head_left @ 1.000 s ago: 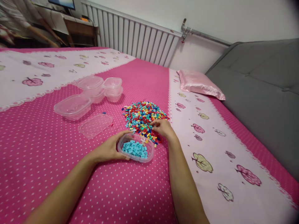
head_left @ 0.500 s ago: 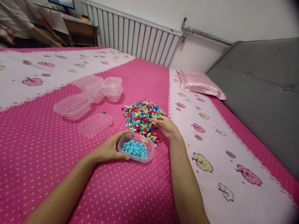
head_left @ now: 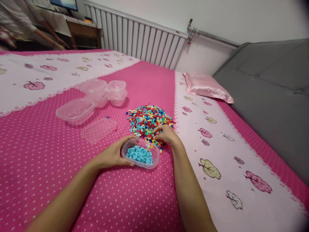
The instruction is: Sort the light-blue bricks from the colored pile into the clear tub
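The fingers (head_left: 128,139) of the left hand (head_left: 113,156) were curled around the nine o'clock side of a small clear tub (head_left: 140,155) and gripped it, the thumb on its far rim. The tub stood on the pink dotted bed cover (head_left: 130,199) and held only light blue pieces. The fingers (head_left: 157,134) of the right hand (head_left: 167,135) were bunched together with the tips down; I could not tell whether they pinched a piece. Half a second before, this hand lay more open and further up on the pile of mixed coloured pieces (head_left: 148,116); now it was drawn back to the near edge of the pile, just beside the tub's rim at one o'clock. The tub and the left hand had not moved. At ten o'clock from the tub lay a flat clear lid (head_left: 98,130), beyond it an empty clear container (head_left: 75,110) and two stacked tubs (head_left: 116,89). A satin pillow (head_left: 207,87) lay at two o'clock, well apart. Another person's sleeve (head_left: 16,17) showed at eleven o'clock, beyond the bed.
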{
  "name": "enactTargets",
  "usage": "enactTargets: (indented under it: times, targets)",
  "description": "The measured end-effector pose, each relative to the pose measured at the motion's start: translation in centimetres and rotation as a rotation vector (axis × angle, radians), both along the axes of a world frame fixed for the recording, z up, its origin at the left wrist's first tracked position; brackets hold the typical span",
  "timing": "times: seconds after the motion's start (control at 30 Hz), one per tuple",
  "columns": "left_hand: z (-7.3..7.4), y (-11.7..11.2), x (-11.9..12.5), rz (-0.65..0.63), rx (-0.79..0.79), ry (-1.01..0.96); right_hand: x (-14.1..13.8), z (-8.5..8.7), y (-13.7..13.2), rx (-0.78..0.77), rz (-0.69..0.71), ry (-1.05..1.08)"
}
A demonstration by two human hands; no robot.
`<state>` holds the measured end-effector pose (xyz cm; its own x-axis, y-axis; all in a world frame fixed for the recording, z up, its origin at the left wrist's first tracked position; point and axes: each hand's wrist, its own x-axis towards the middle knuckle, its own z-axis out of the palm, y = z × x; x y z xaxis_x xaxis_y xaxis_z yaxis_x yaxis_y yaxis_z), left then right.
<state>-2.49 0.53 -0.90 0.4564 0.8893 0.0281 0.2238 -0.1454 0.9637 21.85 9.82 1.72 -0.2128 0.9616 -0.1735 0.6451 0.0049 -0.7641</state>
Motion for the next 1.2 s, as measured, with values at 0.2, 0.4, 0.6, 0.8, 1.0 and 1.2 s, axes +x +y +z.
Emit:
enactTargets:
  times: [0.2,0.4,0.6,0.8,1.0,1.2]
  targets:
    - [0.0,0.0,0.0,-0.007,-0.029,0.003,-0.7,0.3,-0.2,0.098,-0.008,-0.184]
    - [0.1,0.0,0.0,-0.005,-0.014,0.015,-0.5,0.1,-0.1,0.01,0.016,-0.025]
    - [0.0,0.0,0.1,-0.007,-0.022,-0.007,0.0,0.1,0.1,-0.121,-0.072,0.335]
    - [0.1,0.0,0.1,-0.003,-0.033,-0.025,1.8,1.4,1.0,-0.324,-0.28,1.034]
    - [0.0,0.0,0.1,0.008,-0.029,-0.012,2.1,1.7,0.7,-0.318,-0.249,0.857]
    - [0.0,0.0,0.1,-0.007,-0.028,-0.003,1.7,0.4,0.2,-0.069,-0.016,-0.001]
